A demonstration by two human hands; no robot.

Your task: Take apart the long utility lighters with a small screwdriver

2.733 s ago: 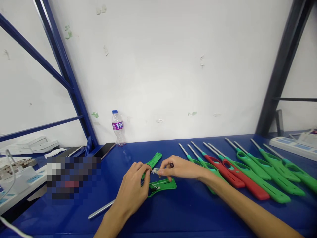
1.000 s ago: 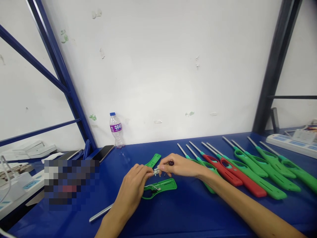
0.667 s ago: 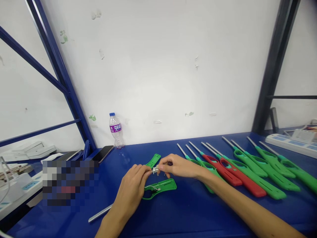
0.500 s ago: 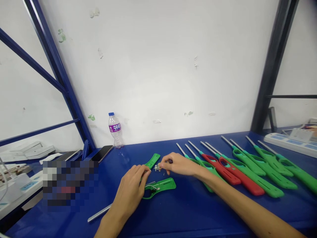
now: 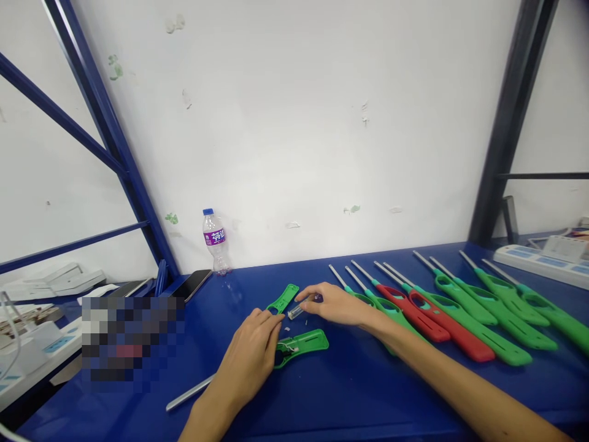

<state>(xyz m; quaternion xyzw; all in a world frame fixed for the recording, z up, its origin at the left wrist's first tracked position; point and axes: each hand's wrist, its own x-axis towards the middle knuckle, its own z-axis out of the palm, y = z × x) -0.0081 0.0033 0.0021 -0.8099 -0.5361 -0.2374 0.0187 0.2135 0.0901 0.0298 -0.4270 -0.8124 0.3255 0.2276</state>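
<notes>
My left hand [image 5: 252,356] rests on the blue table, fingers curled onto the near end of an opened green lighter shell half [image 5: 304,344] with small wires inside. My right hand [image 5: 334,303] lies beyond it, fingers pinching a small clear tube part [image 5: 296,312] close to the table top. A second green shell half [image 5: 282,298] lies just behind, between the two hands. A bare metal tube [image 5: 189,393] lies near my left wrist.
A row of assembled green and red long-nose lighters [image 5: 442,310] lies to the right. A water bottle [image 5: 215,240] stands by the wall, a phone [image 5: 192,284] beside the blue frame post. Power strips [image 5: 538,259] sit at far right and far left.
My hands, which held the small clear part together above the shell, have separated. The left hand dropped onto the shell half; the right hand lowered the part toward the table.
</notes>
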